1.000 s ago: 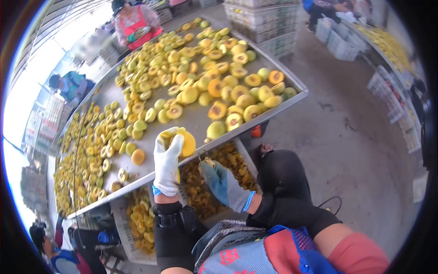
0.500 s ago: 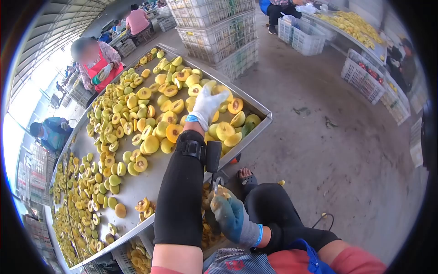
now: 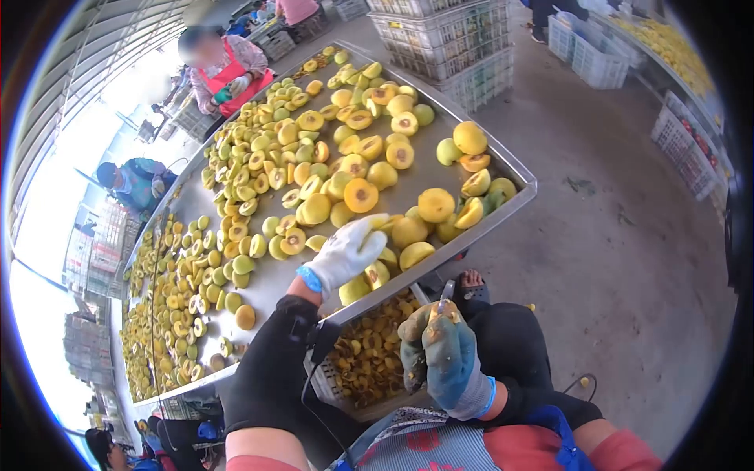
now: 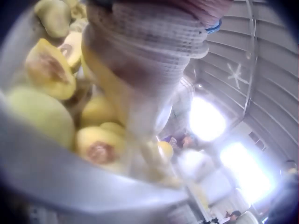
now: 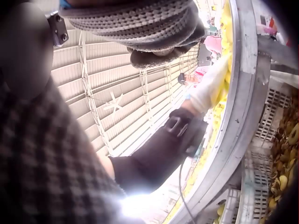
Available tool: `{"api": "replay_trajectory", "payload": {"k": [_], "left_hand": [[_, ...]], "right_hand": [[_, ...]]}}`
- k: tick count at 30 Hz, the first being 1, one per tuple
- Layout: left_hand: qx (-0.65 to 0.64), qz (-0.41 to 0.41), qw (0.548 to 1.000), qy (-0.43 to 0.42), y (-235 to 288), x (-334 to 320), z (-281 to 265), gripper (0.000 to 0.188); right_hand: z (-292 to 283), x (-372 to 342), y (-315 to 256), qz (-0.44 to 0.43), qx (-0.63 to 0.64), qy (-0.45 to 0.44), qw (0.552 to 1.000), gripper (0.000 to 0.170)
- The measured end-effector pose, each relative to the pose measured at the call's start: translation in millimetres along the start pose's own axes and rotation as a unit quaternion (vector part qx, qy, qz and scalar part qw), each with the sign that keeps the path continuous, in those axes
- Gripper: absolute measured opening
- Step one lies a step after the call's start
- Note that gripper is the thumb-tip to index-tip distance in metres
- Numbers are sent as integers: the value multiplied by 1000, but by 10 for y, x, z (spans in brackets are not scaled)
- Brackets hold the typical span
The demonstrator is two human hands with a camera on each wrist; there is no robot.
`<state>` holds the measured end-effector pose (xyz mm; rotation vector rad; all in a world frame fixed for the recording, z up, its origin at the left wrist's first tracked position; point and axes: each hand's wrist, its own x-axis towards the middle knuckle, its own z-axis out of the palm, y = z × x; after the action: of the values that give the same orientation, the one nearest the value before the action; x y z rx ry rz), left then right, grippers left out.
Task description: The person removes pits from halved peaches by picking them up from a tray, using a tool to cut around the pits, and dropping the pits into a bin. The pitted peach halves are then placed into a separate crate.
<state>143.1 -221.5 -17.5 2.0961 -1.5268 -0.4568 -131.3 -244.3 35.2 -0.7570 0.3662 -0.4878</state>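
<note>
My left hand point(image 3: 345, 250), in a white glove, reaches over the near edge of the metal table point(image 3: 510, 196), its fingers among halved yellow peaches point(image 3: 408, 231). Its fingertips overlap a peach half there, and I cannot tell whether they pinch it. The left wrist view shows peach halves point(image 4: 100, 144) with red-brown pit hollows close beside the glove. In a grey-blue, stained glove, my right hand point(image 3: 452, 353) grips a small pitting tool point(image 3: 448, 290) in front of my lap. Only its metal tip shows above the fingers; the handle is hidden in the fist.
Below the table edge stands a crate point(image 3: 322, 382) holding dark yellow-brown scraps point(image 3: 369, 345). Peach halves point(image 3: 263, 169) cover much of the table. Stacked crates point(image 3: 444, 47) rise behind it, and a person in a red apron point(image 3: 228, 74) works across the table.
My left hand, which held a peach half near the edge, reached far among the fruit, then drew back toward the near edge. Peaches there have shifted, leaving a bare gap. The right hand keeps its tool.
</note>
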Motion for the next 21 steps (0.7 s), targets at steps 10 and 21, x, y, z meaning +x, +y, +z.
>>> {"api": "replay_trajectory", "payload": {"k": [10, 21], "left_hand": [[194, -79, 971, 111, -97, 407, -918, 59], [237, -69, 967, -57, -270, -77, -468, 58]], "right_hand": [[97, 35, 6, 10, 5, 23, 1000, 20], [165, 130, 229, -11, -66, -21, 998, 43]]}}
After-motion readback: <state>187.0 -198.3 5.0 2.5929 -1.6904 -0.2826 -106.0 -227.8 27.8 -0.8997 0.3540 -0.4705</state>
